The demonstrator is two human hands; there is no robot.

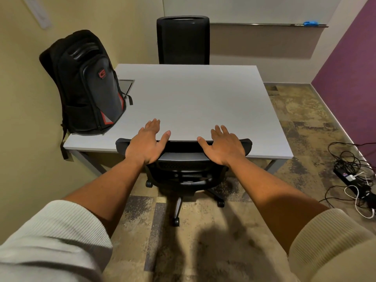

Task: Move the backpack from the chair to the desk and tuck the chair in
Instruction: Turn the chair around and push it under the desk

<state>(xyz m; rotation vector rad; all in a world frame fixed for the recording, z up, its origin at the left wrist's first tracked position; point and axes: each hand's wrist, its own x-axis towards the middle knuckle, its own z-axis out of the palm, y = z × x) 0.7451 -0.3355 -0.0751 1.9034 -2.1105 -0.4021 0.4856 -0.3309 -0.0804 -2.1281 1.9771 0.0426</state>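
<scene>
A black backpack (87, 82) with red trim stands upright on the left end of the grey desk (195, 98), leaning toward the yellow wall. One of its straps hangs over the desk's front corner. The black mesh office chair (183, 171) sits pushed against the desk's front edge, its backrest top touching the edge. My left hand (146, 143) rests flat on the left part of the backrest top, fingers spread. My right hand (221, 145) lies flat on the right part, fingers spread too. Neither hand curls around the backrest.
A second black chair (183, 40) stands tucked at the desk's far side. A power strip with tangled cables (354, 176) lies on the carpet at the right, near the purple wall. A cable hatch (126, 86) is set into the desk behind the backpack.
</scene>
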